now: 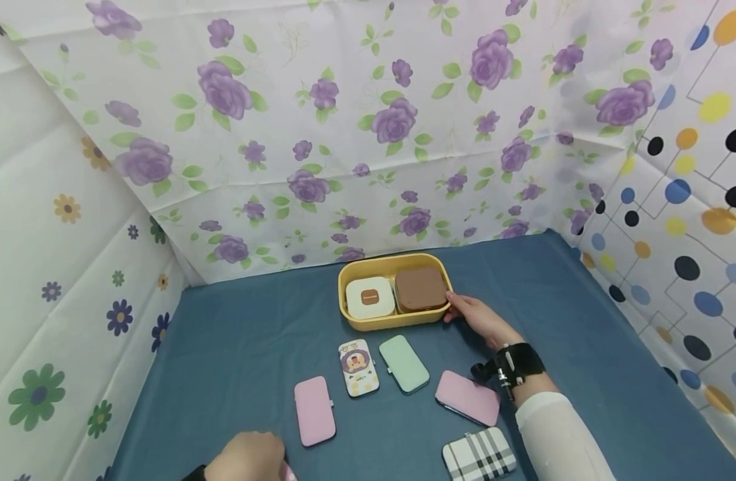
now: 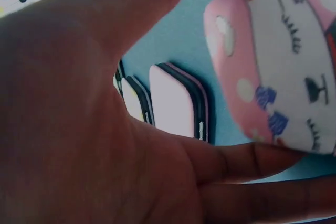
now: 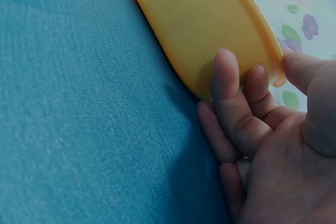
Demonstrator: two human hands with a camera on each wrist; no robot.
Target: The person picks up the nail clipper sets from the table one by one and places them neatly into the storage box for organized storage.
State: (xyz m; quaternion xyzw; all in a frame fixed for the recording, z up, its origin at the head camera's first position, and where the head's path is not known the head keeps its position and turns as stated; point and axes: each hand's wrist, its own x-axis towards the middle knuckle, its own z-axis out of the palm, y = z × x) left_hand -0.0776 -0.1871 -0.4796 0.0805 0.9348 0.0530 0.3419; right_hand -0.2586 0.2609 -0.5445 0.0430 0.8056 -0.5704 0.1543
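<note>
At the right end of a yellow storage bin (image 1: 361, 326), my right hand (image 1: 478, 317) grips the rim. In the right wrist view the thumb lies at the rim and curled fingers (image 3: 227, 74) meet the outer wall. Inside the bin sit a white-lidded box (image 1: 358, 306) and a brown-lidded box (image 1: 420, 288). At the front edge my left hand (image 1: 247, 457) holds a slim pink case, mostly hidden from the head view. The left wrist view shows this pink case (image 2: 236, 72), printed with a cartoon animal face, its lower edge at the fingers (image 2: 226, 161).
Between the hands lie a plain pink case (image 1: 315, 411), a cartoon-print case (image 1: 358, 377) and a mint green case (image 1: 404, 364). Beside the right forearm are another pink case (image 1: 467, 399) and a plaid case (image 1: 480, 454). Patterned sheets (image 1: 343, 133) enclose the blue cloth (image 1: 235, 361).
</note>
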